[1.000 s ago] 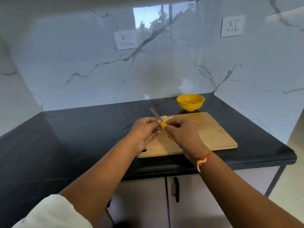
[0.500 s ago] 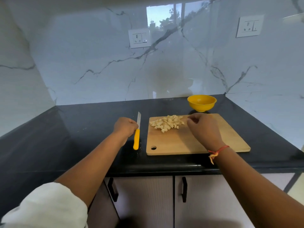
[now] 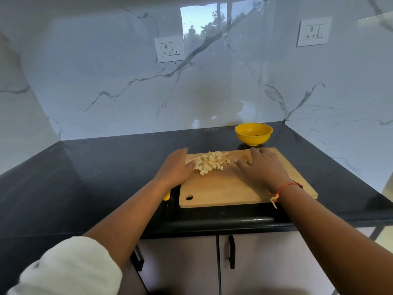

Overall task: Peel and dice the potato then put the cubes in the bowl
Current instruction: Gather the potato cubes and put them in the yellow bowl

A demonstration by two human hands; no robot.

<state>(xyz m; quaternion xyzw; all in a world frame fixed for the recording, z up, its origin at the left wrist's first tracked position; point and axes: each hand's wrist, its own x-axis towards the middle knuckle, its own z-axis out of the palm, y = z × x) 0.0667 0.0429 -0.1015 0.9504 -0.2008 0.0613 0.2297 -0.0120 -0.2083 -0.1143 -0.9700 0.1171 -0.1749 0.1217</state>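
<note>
A heap of pale potato cubes lies on the far left part of the wooden cutting board. My left hand rests flat at the heap's left side, fingers straight, touching the cubes. My right hand lies flat on the board at the heap's right side, with a few cubes under its fingertips. The yellow bowl stands just beyond the board's far right corner. The yellow knife handle peeks out under my left wrist, left of the board; its blade is hidden.
The black countertop runs left and right, closed in by marble walls at the back and both sides. Its front edge sits above cabinet doors with black handles.
The knife was set down left of the board and released. My left hand moved right onto the board to the cubes; my right hand spread flat at the heap's other side.
</note>
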